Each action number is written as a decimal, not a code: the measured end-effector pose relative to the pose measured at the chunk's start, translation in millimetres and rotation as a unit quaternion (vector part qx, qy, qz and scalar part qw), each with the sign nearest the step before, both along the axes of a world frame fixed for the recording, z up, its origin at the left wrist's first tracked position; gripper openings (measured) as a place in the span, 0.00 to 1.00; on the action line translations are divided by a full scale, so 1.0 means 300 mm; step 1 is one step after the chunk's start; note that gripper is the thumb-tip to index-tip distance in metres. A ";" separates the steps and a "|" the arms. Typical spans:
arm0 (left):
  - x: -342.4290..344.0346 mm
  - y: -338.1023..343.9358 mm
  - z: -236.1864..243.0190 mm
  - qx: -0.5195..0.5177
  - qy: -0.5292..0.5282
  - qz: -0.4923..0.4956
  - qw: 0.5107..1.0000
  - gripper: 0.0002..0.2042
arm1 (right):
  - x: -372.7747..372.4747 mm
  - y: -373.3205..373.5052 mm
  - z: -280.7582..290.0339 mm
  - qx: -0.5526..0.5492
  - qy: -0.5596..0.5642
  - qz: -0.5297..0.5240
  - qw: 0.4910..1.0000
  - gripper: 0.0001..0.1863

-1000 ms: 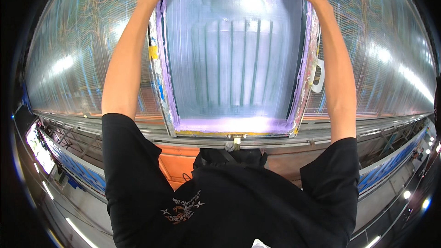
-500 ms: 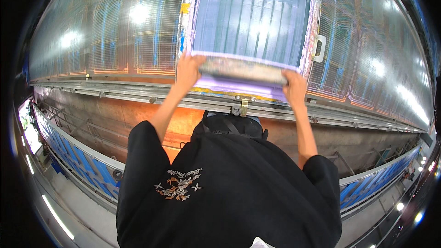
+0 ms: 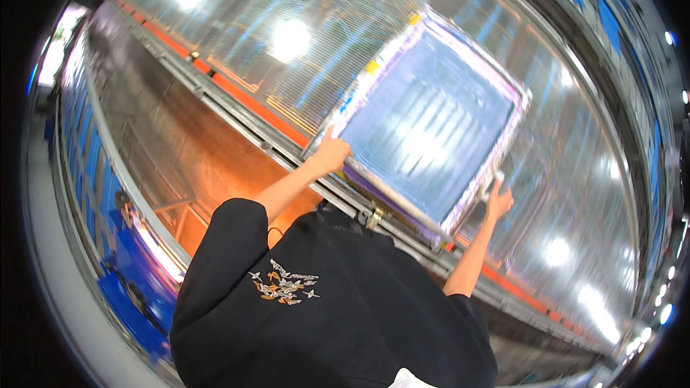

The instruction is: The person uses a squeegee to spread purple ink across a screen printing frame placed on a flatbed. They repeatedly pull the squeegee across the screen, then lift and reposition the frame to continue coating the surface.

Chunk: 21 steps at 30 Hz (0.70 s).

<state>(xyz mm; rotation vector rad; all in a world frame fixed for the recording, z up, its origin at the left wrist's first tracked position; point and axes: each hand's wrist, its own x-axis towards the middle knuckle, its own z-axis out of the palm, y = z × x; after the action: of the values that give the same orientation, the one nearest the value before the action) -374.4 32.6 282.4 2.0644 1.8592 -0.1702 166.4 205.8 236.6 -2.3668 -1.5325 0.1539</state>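
A screen-printing frame with a bluish-grey mesh and paint-smeared rim lies tilted across the picture on a long striped printing table. My left hand is closed on its near left edge, fingers over the rim. My right hand reaches the right side, its fingers at the white handle, partly covering it. Along the near end of the mesh runs a pale, stained bar, apparently the squeegee, with neither hand clearly on it. Purple ink shows by the near edge. The picture is somewhat blurred.
A metal rail runs along the table's near edge, with a brass-coloured clamp at the frame. Behind my left side stand a blue machine part and another blue-panelled table.
Both hands have left the squeegee bar; the left has moved to the frame's edge, the right out to the side handle. The view has turned, so frame and table now slant.
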 end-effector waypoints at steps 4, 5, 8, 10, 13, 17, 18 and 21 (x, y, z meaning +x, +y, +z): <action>-0.043 -0.115 -0.037 0.015 0.009 0.047 0.999 0.18 | -0.025 0.210 -0.141 -0.037 0.510 -0.015 0.859 0.31; -0.031 -0.128 -0.041 0.022 -0.003 0.053 0.998 0.20 | 0.009 0.220 -0.187 -0.010 0.425 -0.008 0.905 0.31; -0.014 -0.116 -0.010 0.043 -0.024 0.042 0.998 0.21 | 0.071 0.291 -0.304 0.114 0.289 -0.010 0.950 0.31; -0.020 -0.144 -0.026 0.047 -0.041 0.037 0.997 0.23 | 0.058 0.291 -0.330 0.151 0.212 -0.017 0.965 0.31; -0.068 -0.206 -0.019 0.042 -0.038 0.052 0.997 0.29 | -0.075 0.228 -0.120 0.124 0.135 -0.017 0.983 0.32; -0.147 -0.181 0.071 0.028 -0.091 0.061 0.994 0.30 | -0.270 0.221 0.124 0.125 0.257 -0.041 0.957 0.30; -0.160 -0.170 0.119 0.018 -0.089 0.068 0.994 0.28 | -0.304 0.226 0.158 0.130 0.301 -0.036 0.944 0.29; -0.364 -0.137 0.161 0.030 -0.082 0.083 0.993 0.26 | -0.438 0.205 0.065 0.162 0.313 -0.031 0.935 0.27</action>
<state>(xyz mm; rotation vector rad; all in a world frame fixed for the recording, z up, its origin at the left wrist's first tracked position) -483.6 -8.3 330.7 1.8885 1.9422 0.0956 34.9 267.3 256.2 -1.8473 -1.0740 0.5381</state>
